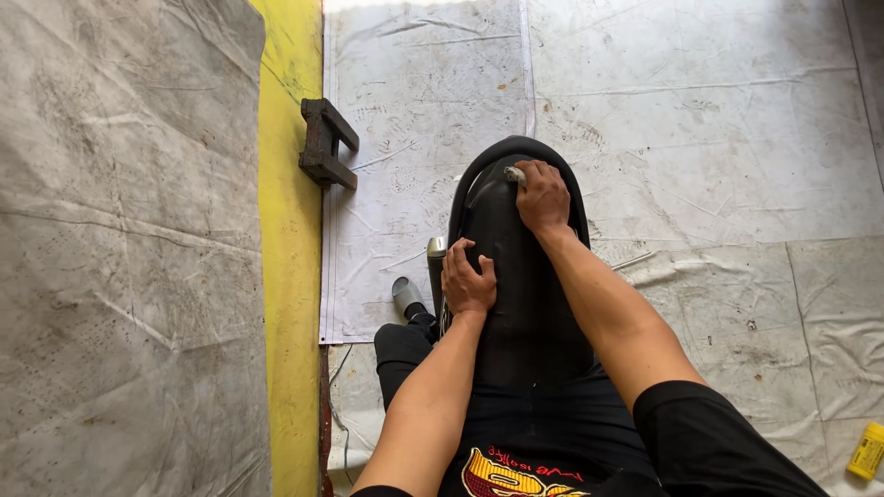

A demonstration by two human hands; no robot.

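A black rubber tyre with an inner tube stands upright between my legs on the floor. My left hand presses flat against the black rubber on its left side. At the top of the tyre my right hand grips a small grey-white piece and holds it against the rubber. A metal tool with a grey end lies just left of the tyre by my left knee.
Worn white tarpaulin sheets cover the floor. A yellow strip runs down the left. A small dark wooden stand sits at the strip's edge. A yellow bottle lies at the lower right.
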